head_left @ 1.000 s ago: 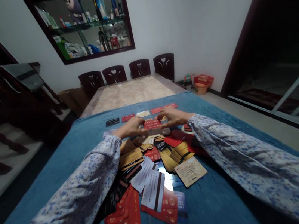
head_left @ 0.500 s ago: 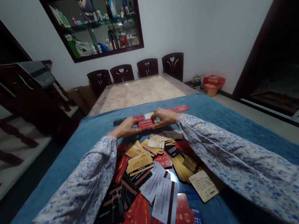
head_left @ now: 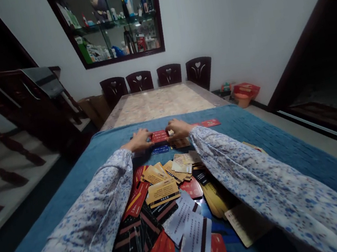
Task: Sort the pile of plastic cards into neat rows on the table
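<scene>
Both my arms in flowered sleeves reach forward over a blue cloth (head_left: 253, 138). My left hand (head_left: 139, 140) and my right hand (head_left: 178, 128) pinch the two ends of a red card (head_left: 159, 136) and hold it low over a row of cards at the far edge of the cloth. Under it lie a blue card (head_left: 160, 149) and a tan card (head_left: 180, 143). Another red card (head_left: 210, 122) of the row lies to the right. A loose heap of red, gold, black and white cards (head_left: 166, 194) spreads between my forearms.
Beyond the cloth is the bare marble tabletop (head_left: 158, 102) with several dark chairs (head_left: 154, 78) against the wall. A wall cabinet (head_left: 113, 21) holds bottles and a toy. A wooden stair rail (head_left: 11, 121) runs at the left, a red basin (head_left: 244, 91) sits on the floor at right.
Both hands have carried the red card forward, away from the heap, to the row at the far edge. My view has tipped, so the heap sits lower in the picture.
</scene>
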A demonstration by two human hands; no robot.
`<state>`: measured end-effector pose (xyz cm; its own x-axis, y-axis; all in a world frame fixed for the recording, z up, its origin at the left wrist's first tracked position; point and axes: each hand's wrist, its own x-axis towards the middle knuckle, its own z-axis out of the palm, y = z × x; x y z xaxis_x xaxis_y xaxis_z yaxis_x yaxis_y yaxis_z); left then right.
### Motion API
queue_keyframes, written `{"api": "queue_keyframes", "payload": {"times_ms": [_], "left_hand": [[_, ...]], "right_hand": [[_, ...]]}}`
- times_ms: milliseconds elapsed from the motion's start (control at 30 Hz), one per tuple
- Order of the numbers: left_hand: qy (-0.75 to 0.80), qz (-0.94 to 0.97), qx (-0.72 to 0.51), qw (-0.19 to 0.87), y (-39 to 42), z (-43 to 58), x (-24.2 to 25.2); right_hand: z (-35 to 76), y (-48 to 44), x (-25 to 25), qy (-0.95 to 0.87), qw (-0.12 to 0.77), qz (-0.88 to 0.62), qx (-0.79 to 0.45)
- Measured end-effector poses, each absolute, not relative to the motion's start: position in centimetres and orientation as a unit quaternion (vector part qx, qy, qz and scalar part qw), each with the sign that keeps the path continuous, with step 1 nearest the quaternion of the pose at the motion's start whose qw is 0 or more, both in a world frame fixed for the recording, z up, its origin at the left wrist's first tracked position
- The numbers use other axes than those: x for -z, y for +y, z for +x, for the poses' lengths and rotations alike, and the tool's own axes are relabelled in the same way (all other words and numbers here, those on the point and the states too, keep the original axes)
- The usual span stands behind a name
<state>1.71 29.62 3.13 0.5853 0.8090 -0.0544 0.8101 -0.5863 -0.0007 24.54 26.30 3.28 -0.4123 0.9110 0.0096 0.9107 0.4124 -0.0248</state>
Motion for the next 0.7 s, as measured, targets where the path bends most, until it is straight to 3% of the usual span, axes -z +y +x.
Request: {"api": "queue_keyframes", "payload": {"times_ms": [700], "left_hand": [[0.494, 0.868, 0.051, -0.002, 32.5, 2.8, -1.7]], "right_hand": [[23.4, 31.0, -1.4, -0.834, -0.004, -0.552, -0.017]]}}
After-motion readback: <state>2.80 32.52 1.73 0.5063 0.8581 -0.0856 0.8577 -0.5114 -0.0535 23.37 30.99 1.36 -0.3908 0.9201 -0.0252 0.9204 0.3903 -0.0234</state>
